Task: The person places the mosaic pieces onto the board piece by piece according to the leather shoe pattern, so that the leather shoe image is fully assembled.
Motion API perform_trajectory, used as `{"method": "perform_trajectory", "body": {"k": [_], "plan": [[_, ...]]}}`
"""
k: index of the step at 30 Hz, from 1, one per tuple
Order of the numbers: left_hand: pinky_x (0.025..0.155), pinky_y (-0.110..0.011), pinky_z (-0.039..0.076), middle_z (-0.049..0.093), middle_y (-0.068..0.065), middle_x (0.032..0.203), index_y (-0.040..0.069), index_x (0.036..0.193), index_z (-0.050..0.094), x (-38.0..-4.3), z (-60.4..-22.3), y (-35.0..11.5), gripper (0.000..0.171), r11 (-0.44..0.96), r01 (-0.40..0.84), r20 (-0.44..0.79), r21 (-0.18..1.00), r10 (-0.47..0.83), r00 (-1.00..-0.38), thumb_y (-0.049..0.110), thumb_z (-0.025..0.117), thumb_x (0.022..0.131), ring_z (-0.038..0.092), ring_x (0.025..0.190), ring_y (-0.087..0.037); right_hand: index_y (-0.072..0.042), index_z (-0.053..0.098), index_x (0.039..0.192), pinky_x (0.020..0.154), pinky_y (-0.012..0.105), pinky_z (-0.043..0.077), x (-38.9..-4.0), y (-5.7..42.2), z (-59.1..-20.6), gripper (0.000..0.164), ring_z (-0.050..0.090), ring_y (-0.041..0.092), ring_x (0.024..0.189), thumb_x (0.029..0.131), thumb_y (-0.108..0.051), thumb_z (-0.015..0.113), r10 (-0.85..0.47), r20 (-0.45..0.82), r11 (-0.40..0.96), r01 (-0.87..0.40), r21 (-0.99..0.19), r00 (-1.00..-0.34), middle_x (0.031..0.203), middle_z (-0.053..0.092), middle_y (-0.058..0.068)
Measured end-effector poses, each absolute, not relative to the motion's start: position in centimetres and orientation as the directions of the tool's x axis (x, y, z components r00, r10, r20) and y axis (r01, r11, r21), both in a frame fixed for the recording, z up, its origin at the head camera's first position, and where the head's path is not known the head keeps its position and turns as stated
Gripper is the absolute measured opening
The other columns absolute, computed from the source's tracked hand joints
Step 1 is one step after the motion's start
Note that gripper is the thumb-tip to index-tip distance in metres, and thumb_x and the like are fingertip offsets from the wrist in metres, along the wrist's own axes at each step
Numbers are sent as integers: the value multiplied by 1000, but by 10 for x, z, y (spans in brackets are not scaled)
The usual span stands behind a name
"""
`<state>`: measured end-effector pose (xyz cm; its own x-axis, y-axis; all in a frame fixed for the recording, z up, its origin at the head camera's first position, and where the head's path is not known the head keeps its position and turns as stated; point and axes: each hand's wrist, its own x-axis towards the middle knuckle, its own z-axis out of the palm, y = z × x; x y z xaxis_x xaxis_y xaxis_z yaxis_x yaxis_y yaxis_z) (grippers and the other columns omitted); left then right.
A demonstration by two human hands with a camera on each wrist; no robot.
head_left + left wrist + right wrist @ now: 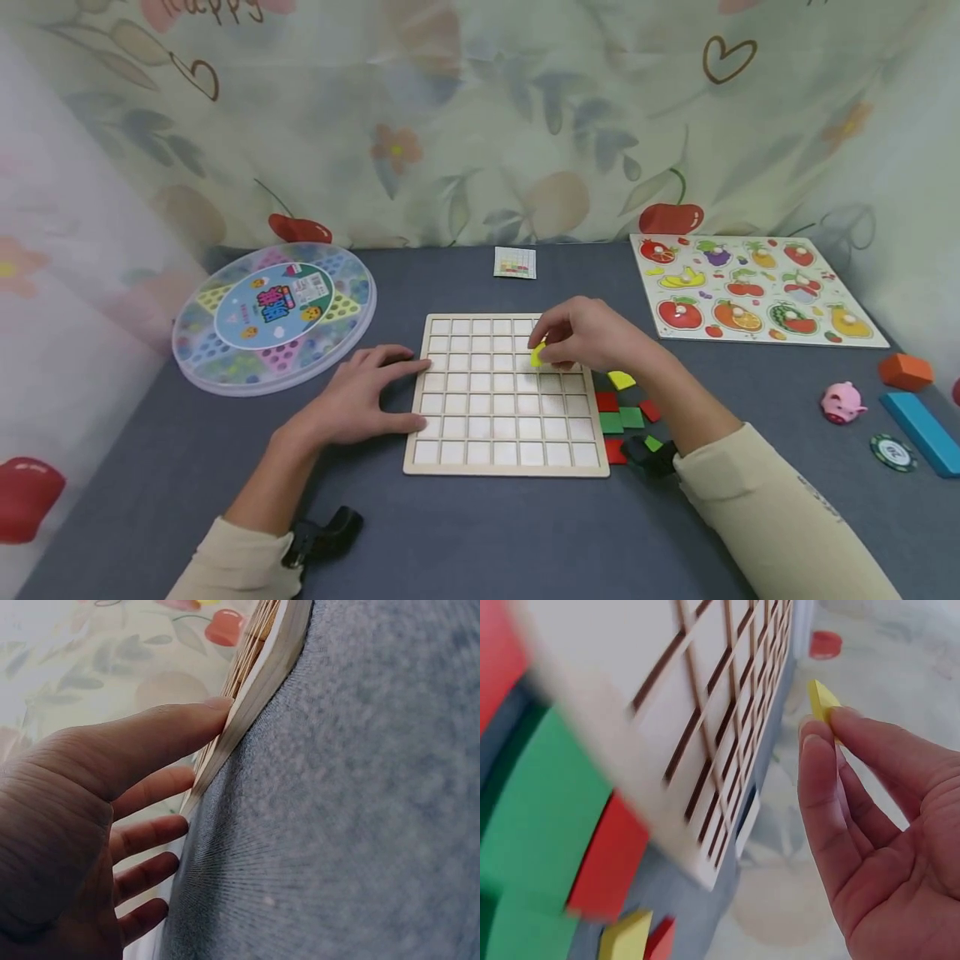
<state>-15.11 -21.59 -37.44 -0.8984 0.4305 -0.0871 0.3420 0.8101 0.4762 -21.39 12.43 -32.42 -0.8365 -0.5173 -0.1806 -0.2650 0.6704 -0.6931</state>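
Note:
A pale wooden grid board (506, 470) with white square cells lies flat on the dark grey table. My left hand (363, 392) rests by its left side, thumb and index finger touching the frame; the left wrist view shows the thumb (180, 727) against the edge, the other fingers spread. Above the board's upper right part, my right hand (588, 337) pinches a yellow tile (537, 354) between thumb and fingertips. In the right wrist view the yellow tile (821, 701) is held clear of the board. Loose green tiles (632, 417), red tiles (606, 402) and a yellow tile (621, 380) lie along the right edge.
A round game box (352, 346) sits at the left. Behind the board is a small patterned card (515, 262). At the right are a fruit puzzle board (712, 287), a pink pig figure (842, 403), a chip (892, 452), an orange block (906, 372) and a blue block (921, 433).

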Motion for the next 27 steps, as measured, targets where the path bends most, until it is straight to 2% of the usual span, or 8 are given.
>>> {"method": "perform_trajectory", "body": {"k": [8, 18, 27], "plan": [[112, -67, 28, 41, -11, 158, 25, 153, 53, -152, -376, -217, 76, 811, 336, -84, 480, 423, -902, 57, 76, 88, 32, 144, -39, -12, 79, 99, 77, 37, 58, -219, 93, -322, 10, 72, 22, 73, 93, -8, 72, -577, -203, 635, -278, -720, -791, 80, 73, 4], [113, -66, 27, 40, -11, 159, 26, 154, 52, -151, -378, -217, 76, 804, 328, -83, 496, 420, -904, 55, 76, 88, 30, 145, -39, -6, 76, 92, 64, 29, 52, -226, 55, -329, 3, 64, 18, 63, 89, -6, 76, -652, -223, 612, -329, -719, -725, 75, 71, 3], [113, -66, 27, 41, -11, 159, 25, 153, 54, -150, -378, -216, 75, 805, 321, -86, 498, 414, -906, 54, 77, 87, 31, 145, -39, -15, 75, 82, 63, 24, 48, -226, 27, -337, 12, 59, 11, 63, 88, -5, 79, -659, -239, 633, -354, -688, -713, 75, 69, -2]]}}
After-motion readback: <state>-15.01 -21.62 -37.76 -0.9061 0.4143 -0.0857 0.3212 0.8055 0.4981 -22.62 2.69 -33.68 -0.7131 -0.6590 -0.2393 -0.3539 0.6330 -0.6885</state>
